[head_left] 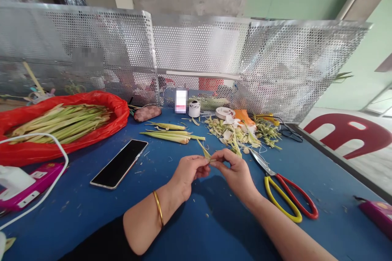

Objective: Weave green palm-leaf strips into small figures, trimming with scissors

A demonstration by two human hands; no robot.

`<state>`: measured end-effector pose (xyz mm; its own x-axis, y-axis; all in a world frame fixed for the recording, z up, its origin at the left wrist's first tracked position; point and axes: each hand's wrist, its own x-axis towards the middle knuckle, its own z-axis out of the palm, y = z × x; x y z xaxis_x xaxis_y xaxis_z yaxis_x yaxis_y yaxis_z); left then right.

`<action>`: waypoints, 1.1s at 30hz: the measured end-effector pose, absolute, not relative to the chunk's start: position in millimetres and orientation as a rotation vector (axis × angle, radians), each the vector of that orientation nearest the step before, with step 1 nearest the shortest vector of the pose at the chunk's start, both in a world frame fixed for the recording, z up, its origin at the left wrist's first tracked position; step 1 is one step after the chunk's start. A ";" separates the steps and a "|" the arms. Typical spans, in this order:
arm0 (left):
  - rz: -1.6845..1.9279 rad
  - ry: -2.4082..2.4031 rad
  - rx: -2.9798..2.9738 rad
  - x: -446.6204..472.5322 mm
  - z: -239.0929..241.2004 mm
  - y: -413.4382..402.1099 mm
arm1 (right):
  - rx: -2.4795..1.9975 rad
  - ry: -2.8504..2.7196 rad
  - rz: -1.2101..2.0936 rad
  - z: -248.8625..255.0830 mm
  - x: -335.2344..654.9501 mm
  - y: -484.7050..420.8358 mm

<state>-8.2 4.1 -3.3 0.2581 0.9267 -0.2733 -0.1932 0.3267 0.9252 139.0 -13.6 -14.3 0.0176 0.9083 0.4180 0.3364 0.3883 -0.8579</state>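
Between my two hands is a narrow green leaf strip (204,149), its pointed end sticking up and away from me. My left hand (190,173) pinches its near end between thumb and fingers. Right beside it, my right hand (232,168) pinches the same end, the fingertips of both hands almost touching. Beyond the left hand, several long pale-green leaves (167,135) lie on the blue table (171,232). A heap of leaf scraps (226,130) lies past the right hand. Scissors (277,179) with one yellow and one red handle rest to the right.
At left, a red plastic bag (121,114) holds many long leaves, near a black-screened phone (119,165) and a purple power strip (33,185) with a white cable. Behind stand a thread spool (194,109), a tape roll (225,113), a checked pouch (147,112) and a perforated metal screen (199,45).
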 end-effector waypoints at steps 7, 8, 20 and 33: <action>0.879 0.955 0.834 -9.9 -1.4 2.5 | -1.136 -1.610 0.575 -16.6 143.5 -10.5; 0.885 0.959 0.837 -9.7 -0.9 2.3 | -1.131 -1.614 0.584 -16.7 143.8 -10.1; 1.037 1.155 1.557 -9.1 -10.0 4.3 | -1.350 -1.404 0.793 -16.8 141.4 -9.5; 0.985 1.146 1.204 -6.0 -5.4 4.4 | -1.138 -1.107 1.134 -21.4 135.0 -4.6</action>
<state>-6.0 4.4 -5.4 0.1718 0.9772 -0.1248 0.0236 0.1225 0.9922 135.0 -4.6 -21.4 0.0954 0.9935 0.0624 -0.0859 0.0707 -0.9938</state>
